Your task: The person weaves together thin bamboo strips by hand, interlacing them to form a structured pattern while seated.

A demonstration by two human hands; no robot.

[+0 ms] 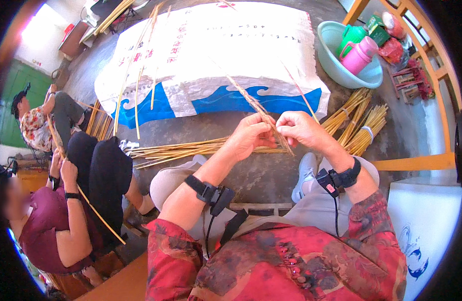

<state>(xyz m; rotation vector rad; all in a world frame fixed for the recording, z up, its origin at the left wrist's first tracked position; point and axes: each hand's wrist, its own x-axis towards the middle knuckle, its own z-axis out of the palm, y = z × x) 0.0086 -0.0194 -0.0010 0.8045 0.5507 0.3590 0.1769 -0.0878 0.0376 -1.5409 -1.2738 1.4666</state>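
Above my lap, both hands are on a dry straw-coloured stalk [255, 103] with a feathery, frayed head. It slants from the white sheet's near edge down between my hands. My left hand [252, 134] is closed, its fingers curled round the stalk. My right hand [302, 129] pinches at the stalk's lower, frayed part with thumb and finger. The fingertips of the two hands are close together, partly hiding the stalk there. Beneath them on the floor lie long pale yellow stalks [186, 149], running left from under my hands.
A white and blue woven sheet [216, 55] lies ahead with loose stalks on it. Tied straw bundles [366, 131] and a turquoise basin [327, 55] with a pink flask [359, 56] stand right. A white box [421, 210] is near my right. Two people sit left, one holding a stalk [98, 213].
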